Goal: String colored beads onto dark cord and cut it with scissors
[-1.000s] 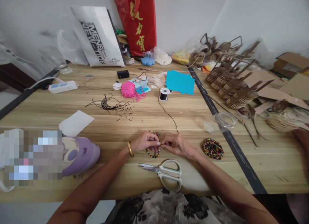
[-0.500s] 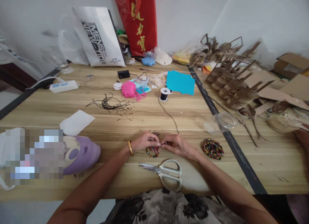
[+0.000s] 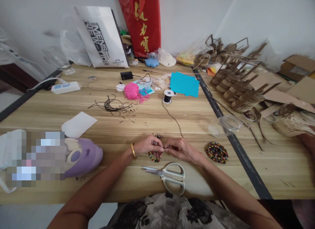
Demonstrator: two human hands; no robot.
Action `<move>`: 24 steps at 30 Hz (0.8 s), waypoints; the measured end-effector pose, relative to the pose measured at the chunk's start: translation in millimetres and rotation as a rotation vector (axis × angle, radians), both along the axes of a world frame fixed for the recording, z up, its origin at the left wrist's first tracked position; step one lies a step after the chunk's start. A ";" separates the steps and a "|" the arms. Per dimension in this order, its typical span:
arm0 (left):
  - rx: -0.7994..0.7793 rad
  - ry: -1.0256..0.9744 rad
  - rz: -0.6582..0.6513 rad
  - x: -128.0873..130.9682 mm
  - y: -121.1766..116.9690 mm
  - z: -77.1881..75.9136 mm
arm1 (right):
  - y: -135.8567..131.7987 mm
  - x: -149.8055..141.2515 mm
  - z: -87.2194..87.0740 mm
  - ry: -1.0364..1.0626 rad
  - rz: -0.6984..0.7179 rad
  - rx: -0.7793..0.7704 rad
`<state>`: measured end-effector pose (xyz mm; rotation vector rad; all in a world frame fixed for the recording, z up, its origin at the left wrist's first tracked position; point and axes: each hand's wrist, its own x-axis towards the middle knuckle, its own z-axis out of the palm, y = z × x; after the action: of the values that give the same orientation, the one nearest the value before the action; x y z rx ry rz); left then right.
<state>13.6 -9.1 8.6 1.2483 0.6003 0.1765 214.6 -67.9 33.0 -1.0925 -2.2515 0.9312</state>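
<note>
My left hand [image 3: 147, 145] and my right hand [image 3: 179, 148] meet fingertip to fingertip over the wooden table [image 3: 123, 130]. Both are closed in a pinch on a thin black cord [image 3: 172, 117] that carries a loop of multicoloured beads [image 3: 155, 155], hanging under my left fingers. The cord runs back to a small black spool [image 3: 167, 96]. A gold bangle sits on my left wrist. White-handled scissors [image 3: 167, 176] lie just in front of my hands. A pile of coloured beads [image 3: 217, 152] rests to the right of my right hand.
A clear plastic cup [image 3: 227, 124] lies tipped behind the bead pile. Pink yarn [image 3: 131, 91], blue paper [image 3: 184, 84], cut black cord scraps [image 3: 110, 106], a power strip [image 3: 65, 87], a purple object [image 3: 83, 156] and bags stand around. Woven baskets [image 3: 236, 87] fill the right side.
</note>
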 end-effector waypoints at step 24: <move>0.052 0.017 0.017 0.9 -2.2 -1.1 | -4.0 -5.5 2.1 0.022 -0.029 -0.016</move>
<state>14.5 -11.3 7.5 1.2964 0.6244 0.1974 209.1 -71.9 35.1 -1.1130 -2.2088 0.9463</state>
